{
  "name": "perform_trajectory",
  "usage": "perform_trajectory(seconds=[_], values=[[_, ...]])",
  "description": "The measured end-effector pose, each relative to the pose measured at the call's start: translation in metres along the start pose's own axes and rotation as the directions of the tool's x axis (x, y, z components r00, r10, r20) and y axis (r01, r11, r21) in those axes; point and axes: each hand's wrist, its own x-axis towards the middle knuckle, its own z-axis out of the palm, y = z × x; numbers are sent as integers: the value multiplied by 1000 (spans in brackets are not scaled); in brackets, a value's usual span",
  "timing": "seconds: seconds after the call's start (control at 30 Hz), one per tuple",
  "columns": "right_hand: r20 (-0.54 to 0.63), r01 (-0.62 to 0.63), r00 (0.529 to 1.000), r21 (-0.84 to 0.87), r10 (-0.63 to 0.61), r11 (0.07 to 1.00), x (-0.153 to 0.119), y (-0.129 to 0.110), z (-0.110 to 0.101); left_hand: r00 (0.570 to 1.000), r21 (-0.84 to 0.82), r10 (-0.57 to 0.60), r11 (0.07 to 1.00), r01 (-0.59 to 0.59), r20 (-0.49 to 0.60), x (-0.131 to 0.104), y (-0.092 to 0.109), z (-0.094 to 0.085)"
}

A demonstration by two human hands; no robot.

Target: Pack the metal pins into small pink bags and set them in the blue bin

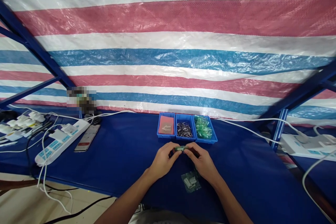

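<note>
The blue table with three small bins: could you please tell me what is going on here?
A person's left hand and right hand together hold a small greenish item between the fingertips, above the blue table. Just beyond them stand three blue plastic bins, holding flat pink pieces, thin metal pieces and crinkled green clear plastic. A clear plastic packet with pale pieces lies nearer the person.

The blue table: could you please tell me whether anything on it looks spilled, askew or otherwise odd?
Only the white cables at the left look untidy: they loop over the left power strip and hang past the edge of the table. The blue bins sit side by side, with nothing visibly spilled.
</note>
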Motion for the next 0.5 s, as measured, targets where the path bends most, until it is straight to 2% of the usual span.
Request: perform_trajectory(seconds=[0.2, 0.4, 0.5], values=[[12, 6, 1000, -54, -5, 999, -1, -2, 0, 1000, 128, 5, 992, -6, 13, -2, -4, 1], [-19, 55, 998, -87, -57, 995, 0, -1, 2, 999, 171, 11, 985, -18, 42, -4, -9, 4], [-25, 86, 996, -94, -88, 992, 1, -3, 3, 998, 274, 53, 960, -60, 35, -5, -11, 6]])
